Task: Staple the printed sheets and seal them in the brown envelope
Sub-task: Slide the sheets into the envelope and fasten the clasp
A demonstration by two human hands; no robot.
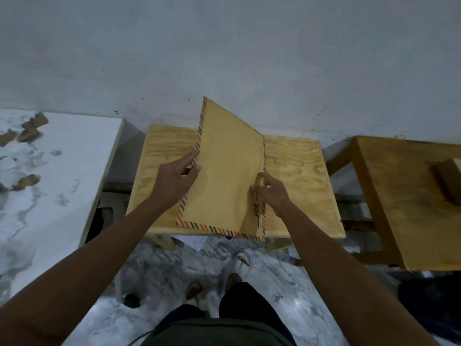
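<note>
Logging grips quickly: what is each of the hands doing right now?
Left hand: holds the envelope's left striped edge.
Right hand: closed on the envelope's right edge.

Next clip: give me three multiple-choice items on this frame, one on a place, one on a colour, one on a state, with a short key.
1. The envelope is held over:
A. the plywood table
B. the white slab
C. the floor

2. Its border stripes are:
A. green and yellow
B. red and blue
C. plain black

3. The left hand:
A. hangs free
B. presses the table
C. grips the envelope's left edge

Key: 1 A, plywood shows around it. 2 B, striped trim along the edges. 3 C, fingers pinch that edge while the right hand works the flap side.
</note>
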